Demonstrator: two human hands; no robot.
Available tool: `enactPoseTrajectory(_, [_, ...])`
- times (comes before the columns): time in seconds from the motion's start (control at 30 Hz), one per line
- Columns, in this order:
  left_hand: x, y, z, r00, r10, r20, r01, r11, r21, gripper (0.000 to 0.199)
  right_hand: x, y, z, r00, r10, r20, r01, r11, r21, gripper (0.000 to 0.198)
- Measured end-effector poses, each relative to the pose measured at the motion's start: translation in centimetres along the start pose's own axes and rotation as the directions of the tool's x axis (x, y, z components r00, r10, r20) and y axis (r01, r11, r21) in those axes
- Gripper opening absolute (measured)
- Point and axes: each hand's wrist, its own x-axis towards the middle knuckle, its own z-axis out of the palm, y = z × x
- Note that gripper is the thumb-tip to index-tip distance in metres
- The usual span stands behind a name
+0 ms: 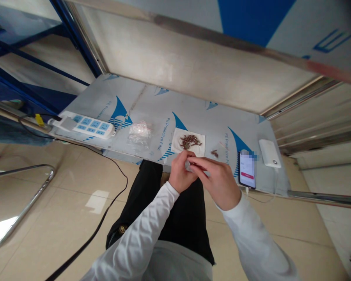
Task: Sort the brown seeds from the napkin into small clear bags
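Observation:
My left hand (181, 172) and my right hand (220, 179) meet at the front edge of the shelf. Both have their fingers closed on a small clear plastic bag (188, 165), which shows only in part between the fingertips. Just beyond them, a pile of small brown screw-like pieces (189, 141) lies on a white sheet (178, 146). A few more brown pieces (214, 153) sit to the right, beside what looks like another clear bag (223, 150). On the left is a heap of clear plastic bags (139, 134).
A white power strip (101, 128) lies at the left, its black cable (125, 175) hanging to the floor. At the right are a phone (247, 169) and a white power bank (269, 153) with cables. The upper shelf edge (210, 37) overhangs the film-covered shelf (152, 105).

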Motion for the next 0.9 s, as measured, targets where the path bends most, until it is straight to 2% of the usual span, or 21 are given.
enactPoseTrajectory(0.23, [-0.2,0.0,0.3,0.998,0.066,-0.026,-0.066,0.998,-0.016,0.024,-0.3,0.3,-0.5,0.987,-0.159,0.008,0.159,0.985,-0.060,0.021])
enactPoseTrajectory(0.4, [-0.4,0.1,0.2,0.999,0.052,0.002,-0.052,0.999,-0.014,0.022,-0.4,0.4,-0.8,0.983,-0.183,0.009,0.183,0.978,-0.100,0.017])
enactPoseTrajectory(0.53, [-0.6,0.1,0.2,1.000,0.024,-0.005,-0.024,0.999,-0.028,0.024,-0.7,0.3,-0.8,0.976,-0.217,0.022,0.218,0.971,-0.099,0.024])
enactPoseTrajectory(0.7, [-1.0,-0.6,-0.1,1.000,-0.009,-0.013,0.008,0.999,-0.042,0.021,-1.7,0.3,0.3,0.971,-0.238,-0.030,0.238,0.971,-0.008,0.030])
enactPoseTrajectory(0.77, [-1.2,-1.2,-0.3,0.999,-0.030,-0.028,0.029,0.999,-0.020,0.019,-1.7,1.4,1.3,0.978,-0.171,-0.117,0.182,0.978,0.096,0.025])
enactPoseTrajectory(0.83, [-1.4,-1.9,-0.5,0.997,-0.061,-0.056,0.062,0.998,0.017,0.020,-1.0,3.7,2.8,0.972,0.004,-0.237,0.039,0.984,0.173,0.019])
enactPoseTrajectory(0.9, [-1.5,-2.5,-0.8,0.992,-0.091,-0.090,0.097,0.994,0.060,0.021,0.4,7.0,4.7,0.932,0.207,-0.299,-0.159,0.971,0.176,0.019])
